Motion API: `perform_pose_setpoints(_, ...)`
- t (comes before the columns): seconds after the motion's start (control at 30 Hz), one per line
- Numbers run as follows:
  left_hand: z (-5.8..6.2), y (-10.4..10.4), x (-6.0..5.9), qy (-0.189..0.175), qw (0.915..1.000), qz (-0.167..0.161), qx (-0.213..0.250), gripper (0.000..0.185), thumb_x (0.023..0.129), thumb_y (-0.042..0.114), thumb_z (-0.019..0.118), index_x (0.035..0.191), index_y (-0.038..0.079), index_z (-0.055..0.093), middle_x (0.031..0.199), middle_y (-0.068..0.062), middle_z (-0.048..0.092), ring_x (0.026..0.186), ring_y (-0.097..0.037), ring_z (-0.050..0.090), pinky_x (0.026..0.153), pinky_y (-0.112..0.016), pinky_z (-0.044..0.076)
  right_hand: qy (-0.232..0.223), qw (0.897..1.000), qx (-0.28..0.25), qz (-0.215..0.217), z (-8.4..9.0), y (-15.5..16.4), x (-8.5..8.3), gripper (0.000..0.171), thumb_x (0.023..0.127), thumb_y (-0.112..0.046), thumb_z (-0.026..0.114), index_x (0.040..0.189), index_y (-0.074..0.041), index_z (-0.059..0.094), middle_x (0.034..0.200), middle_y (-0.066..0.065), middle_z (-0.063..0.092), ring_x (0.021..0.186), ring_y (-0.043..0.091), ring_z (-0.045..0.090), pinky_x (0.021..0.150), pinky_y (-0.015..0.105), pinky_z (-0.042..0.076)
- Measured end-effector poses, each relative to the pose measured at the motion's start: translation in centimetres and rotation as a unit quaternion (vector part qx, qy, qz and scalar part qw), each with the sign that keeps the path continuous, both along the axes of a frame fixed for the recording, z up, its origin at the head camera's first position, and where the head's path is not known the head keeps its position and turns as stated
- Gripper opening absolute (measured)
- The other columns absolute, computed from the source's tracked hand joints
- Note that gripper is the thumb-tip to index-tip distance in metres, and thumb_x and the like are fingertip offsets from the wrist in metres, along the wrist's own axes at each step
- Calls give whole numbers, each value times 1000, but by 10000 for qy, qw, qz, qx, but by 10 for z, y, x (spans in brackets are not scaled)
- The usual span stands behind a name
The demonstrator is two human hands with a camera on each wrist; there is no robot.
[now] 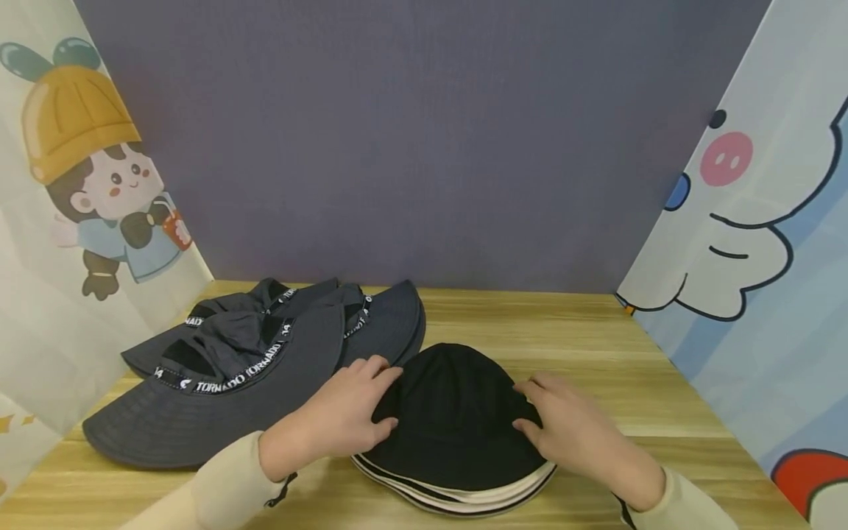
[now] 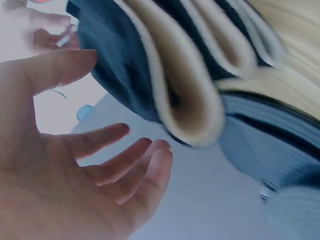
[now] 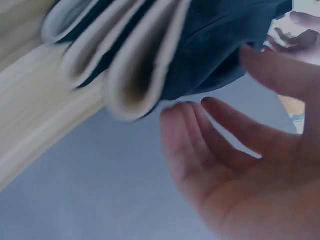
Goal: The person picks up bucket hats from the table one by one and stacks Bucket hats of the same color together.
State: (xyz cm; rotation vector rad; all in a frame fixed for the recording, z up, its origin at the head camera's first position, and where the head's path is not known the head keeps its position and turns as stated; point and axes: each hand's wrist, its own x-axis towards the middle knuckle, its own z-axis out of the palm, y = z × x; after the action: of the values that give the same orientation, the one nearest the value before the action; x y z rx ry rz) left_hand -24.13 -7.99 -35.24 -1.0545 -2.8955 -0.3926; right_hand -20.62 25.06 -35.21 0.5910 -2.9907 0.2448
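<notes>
A stack of black bucket hats (image 1: 457,423) with cream-edged brims (image 1: 457,502) lies on the wooden table (image 1: 583,338) near its front edge. My left hand (image 1: 344,421) rests on the left side of the top hat's crown, and my right hand (image 1: 571,430) rests on its right side. The fingers lie relaxed against the cloth. In the left wrist view my left hand (image 2: 75,170) shows loose fingers beside the dark hat (image 2: 120,60) and its folded cream brims (image 2: 192,100). The right wrist view shows my right hand (image 3: 240,165) equally loose under the hat (image 3: 215,45).
Several dark grey wide-brimmed hats (image 1: 218,397) with lettered bands lie overlapped at the left, touching the black stack. A purple wall (image 1: 424,147) closes the back. Cartoon panels stand at the left (image 1: 79,191) and right (image 1: 762,243).
</notes>
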Motion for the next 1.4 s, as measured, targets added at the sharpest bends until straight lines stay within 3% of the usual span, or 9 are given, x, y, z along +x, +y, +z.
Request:
perform_pose_setpoints(0.07,2,5,6,-16,9998,-76,-160,69,89,40,76,145,6,54,137,-14,52,120,-33,54,95,-50,48,36,9996,-137,241,0,-4,2,51,86,-31,83,127,-4,68,115,3,63,103,21,63,83,40,55)
perform_pose_setpoints(0.17,1,13,14,-312,9980,-54,-540,79,87,54,75,150,13,50,144,-14,49,127,-33,50,98,-52,46,-325,9985,-247,373,-2,-9,3,63,85,-39,83,134,-3,63,128,8,61,116,28,61,92,47,53)
perform_pose_setpoints(0.3,-2,20,19,-719,9927,91,-966,86,84,65,72,152,19,49,147,-12,48,133,-33,45,102,-55,41,-917,9951,-36,374,-10,-12,3,81,83,-53,80,142,-3,57,140,14,55,128,37,53,101,56,46)
perform_pose_setpoints(0.4,-5,23,19,-798,9905,150,-1107,85,83,66,72,151,20,50,144,-12,50,132,-32,44,103,-56,39,-1032,9930,256,507,-17,-15,3,86,83,-57,78,145,-2,54,143,16,52,130,38,50,102,57,44)
perform_pose_setpoints(0.87,-7,29,19,-651,9866,53,-1498,83,83,66,73,149,20,53,134,-9,55,123,-28,47,95,-52,43,-730,9907,833,790,-22,-21,1,85,84,-58,77,144,-2,55,134,10,55,123,30,52,101,50,46)
perform_pose_setpoints(1.13,-8,32,21,-405,9822,-14,-1835,83,83,68,70,149,20,54,131,-10,55,118,-27,48,92,-49,44,-989,9856,1163,729,-22,-24,2,103,79,-78,65,148,-3,51,142,12,51,131,31,47,105,52,42)
perform_pose_setpoints(1.4,-8,37,20,-414,9793,15,-1980,83,83,68,71,149,21,54,132,-9,55,118,-26,48,92,-47,44,-1031,9855,1180,646,-22,-25,2,102,78,-77,67,148,-4,51,142,12,51,131,31,47,105,52,42)
